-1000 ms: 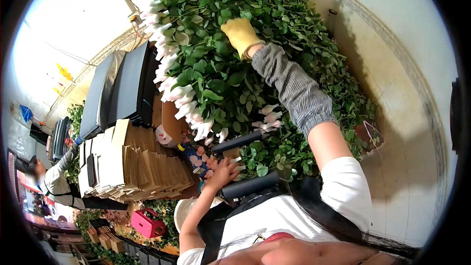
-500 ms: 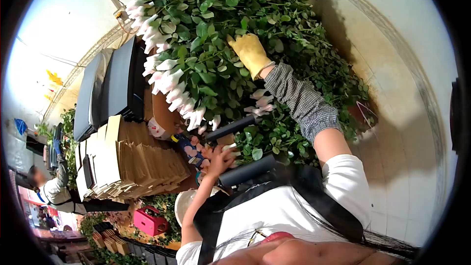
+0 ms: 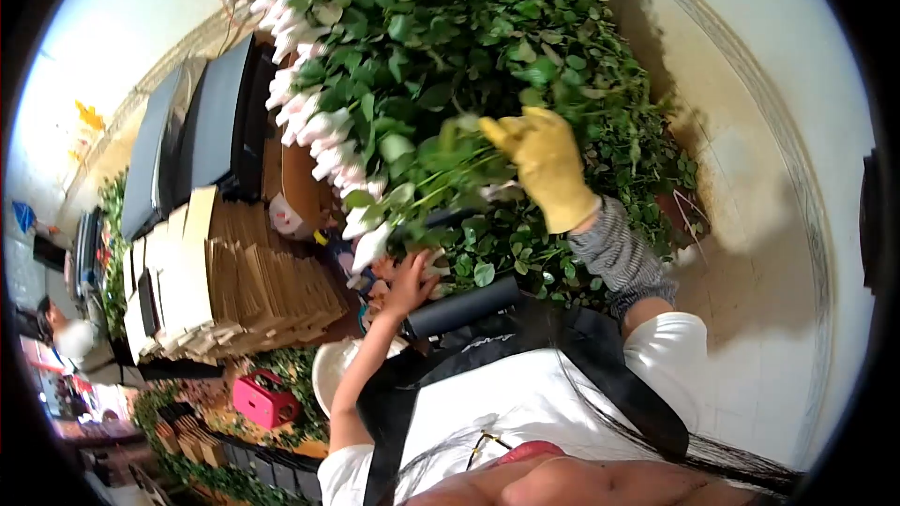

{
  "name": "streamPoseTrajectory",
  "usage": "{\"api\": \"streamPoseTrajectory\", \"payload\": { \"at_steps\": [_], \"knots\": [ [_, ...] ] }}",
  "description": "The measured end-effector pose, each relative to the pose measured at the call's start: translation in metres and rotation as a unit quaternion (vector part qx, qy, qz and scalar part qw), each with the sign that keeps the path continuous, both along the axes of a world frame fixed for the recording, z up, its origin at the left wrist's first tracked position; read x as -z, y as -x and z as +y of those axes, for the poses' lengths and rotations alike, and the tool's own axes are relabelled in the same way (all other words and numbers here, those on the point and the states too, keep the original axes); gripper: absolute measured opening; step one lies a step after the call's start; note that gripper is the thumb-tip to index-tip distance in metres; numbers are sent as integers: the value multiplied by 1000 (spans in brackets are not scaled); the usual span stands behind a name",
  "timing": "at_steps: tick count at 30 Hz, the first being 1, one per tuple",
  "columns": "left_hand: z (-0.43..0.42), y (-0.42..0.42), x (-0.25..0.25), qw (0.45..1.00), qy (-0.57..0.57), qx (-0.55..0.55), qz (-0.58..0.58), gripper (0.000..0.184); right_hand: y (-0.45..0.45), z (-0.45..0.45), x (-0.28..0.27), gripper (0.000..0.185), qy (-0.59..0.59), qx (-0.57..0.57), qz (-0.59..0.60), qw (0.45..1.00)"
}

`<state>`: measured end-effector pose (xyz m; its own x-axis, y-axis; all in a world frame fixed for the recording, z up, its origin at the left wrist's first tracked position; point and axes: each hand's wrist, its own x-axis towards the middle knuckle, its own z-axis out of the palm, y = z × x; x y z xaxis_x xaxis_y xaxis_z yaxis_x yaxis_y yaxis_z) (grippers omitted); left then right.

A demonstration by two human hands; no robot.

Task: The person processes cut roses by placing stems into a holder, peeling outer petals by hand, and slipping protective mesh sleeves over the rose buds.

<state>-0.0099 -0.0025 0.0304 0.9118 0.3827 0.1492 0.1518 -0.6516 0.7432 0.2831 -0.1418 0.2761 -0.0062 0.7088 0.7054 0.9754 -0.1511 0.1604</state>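
My right hand (image 3: 547, 173), in a yellow glove, is closed on the stems of a few roses (image 3: 372, 245). Their pale, sleeved heads point down and left, and the leaves blur with motion. Behind lies a large heap of leafy roses (image 3: 328, 141), with white-sleeved heads along its left side. My bare left hand (image 3: 410, 289) is low, beside a black padded bar (image 3: 464, 307); its fingers curl at a pale rose head (image 3: 433, 264), partly hidden by them. More rose leaves (image 3: 483, 272) lie between the bar and my glove.
Left of the roses stands a stack of cardboard sheets (image 3: 253, 290), with dark grey panels (image 3: 220, 131) behind. A pink stool (image 3: 265, 400) is at lower left. Another person (image 3: 80, 342) works at far left. A white wall (image 3: 769, 66) is on the right.
My right hand has drawn back from the heap toward me, bringing roses along. My left hand stays low near the padded bar. The whole view has shifted slightly.
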Motion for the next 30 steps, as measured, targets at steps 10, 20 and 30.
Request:
{"api": "streamPoseTrajectory", "payload": {
  "at_steps": [10,20,30],
  "knots": [
    [4,-3,-8,997,-47,12,56,63,-97,-48,93,63,118,229,111,960],
    [1,-2,1,1000,-4,-9,-12,58,-120,-36,89,40,94,206,22,974],
    [3,-1,7,1000,2,3,1,57,-137,-24,149,43,179,304,201,914]
  ]
}}
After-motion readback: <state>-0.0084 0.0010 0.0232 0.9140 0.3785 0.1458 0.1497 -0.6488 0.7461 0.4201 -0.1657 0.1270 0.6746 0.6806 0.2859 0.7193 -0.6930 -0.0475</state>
